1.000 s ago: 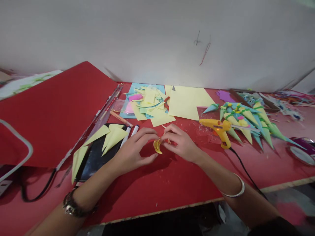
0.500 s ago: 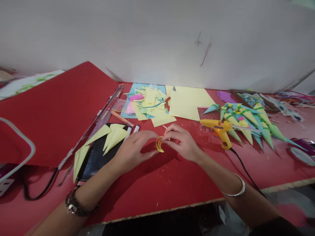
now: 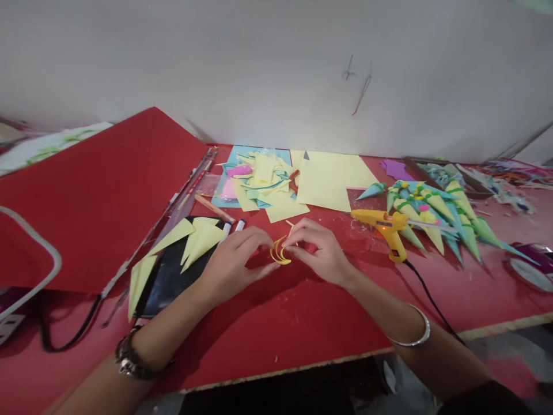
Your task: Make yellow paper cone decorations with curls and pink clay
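A thin yellow paper strip, curled into loose rings, is held between my two hands above the red tabletop. My left hand has its thumb and fingertips on the left side of the curl. From the other side, my right hand pinches the strip between thumb and fingers. A narrow pale end sticks up beside the right fingers; whether it belongs to the same strip is unclear. Yellow paper triangles lie on a dark flat pad left of my left hand.
A yellow glue gun with a lit orange light stands to the right, its cord trailing forward. Behind it lie several paper cones. Paper scraps and a yellow sheet are at the back. A red board rises at left.
The yellow curl has spread wider and shifted slightly left, its rings now further apart. Both hands stay in nearly the same place.
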Demonstrator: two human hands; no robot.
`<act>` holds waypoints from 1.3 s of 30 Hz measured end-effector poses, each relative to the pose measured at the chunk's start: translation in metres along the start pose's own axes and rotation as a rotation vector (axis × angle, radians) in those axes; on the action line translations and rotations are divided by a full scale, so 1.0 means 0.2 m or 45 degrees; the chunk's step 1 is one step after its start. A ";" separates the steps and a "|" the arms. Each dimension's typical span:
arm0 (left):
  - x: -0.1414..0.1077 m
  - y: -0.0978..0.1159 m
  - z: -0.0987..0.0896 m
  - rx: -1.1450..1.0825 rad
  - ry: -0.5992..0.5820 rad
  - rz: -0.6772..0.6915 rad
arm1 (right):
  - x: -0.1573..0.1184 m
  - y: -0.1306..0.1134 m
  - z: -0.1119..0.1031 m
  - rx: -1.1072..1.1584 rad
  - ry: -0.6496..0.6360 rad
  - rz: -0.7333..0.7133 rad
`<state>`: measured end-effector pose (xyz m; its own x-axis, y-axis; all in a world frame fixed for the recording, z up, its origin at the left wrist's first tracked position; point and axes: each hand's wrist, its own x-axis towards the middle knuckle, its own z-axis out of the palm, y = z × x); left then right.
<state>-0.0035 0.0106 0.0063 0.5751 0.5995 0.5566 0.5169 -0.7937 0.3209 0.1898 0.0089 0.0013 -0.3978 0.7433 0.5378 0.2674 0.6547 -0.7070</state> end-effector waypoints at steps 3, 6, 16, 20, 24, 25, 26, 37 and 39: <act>0.00 0.00 0.00 0.000 0.020 0.013 | 0.00 0.00 0.00 0.002 0.008 0.013; 0.00 0.00 0.00 0.003 0.043 0.000 | 0.00 -0.01 0.00 -0.013 0.024 0.019; -0.02 0.01 0.00 -0.161 -0.198 -0.243 | 0.00 0.00 0.01 0.019 0.004 -0.002; -0.02 0.01 0.00 -0.209 -0.155 -0.255 | 0.00 0.00 0.01 -0.005 -0.001 -0.011; -0.01 0.01 -0.01 -0.202 -0.115 -0.241 | 0.00 0.00 0.01 -0.006 -0.005 -0.008; -0.01 0.01 -0.01 -0.197 -0.110 -0.237 | 0.00 0.00 0.01 0.003 -0.006 -0.006; -0.01 0.01 -0.01 -0.189 -0.102 -0.232 | 0.00 0.00 0.01 0.012 -0.006 -0.001; 0.00 0.01 0.00 -0.060 -0.075 -0.060 | 0.00 -0.01 0.01 -0.053 0.096 0.058; 0.00 0.02 0.00 -0.060 -0.030 -0.075 | 0.00 -0.01 0.01 -0.067 0.117 0.072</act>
<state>-0.0022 0.0080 0.0077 0.5592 0.6474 0.5179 0.5204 -0.7604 0.3886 0.1875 0.0079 0.0011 -0.2991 0.7870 0.5396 0.3338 0.6161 -0.7135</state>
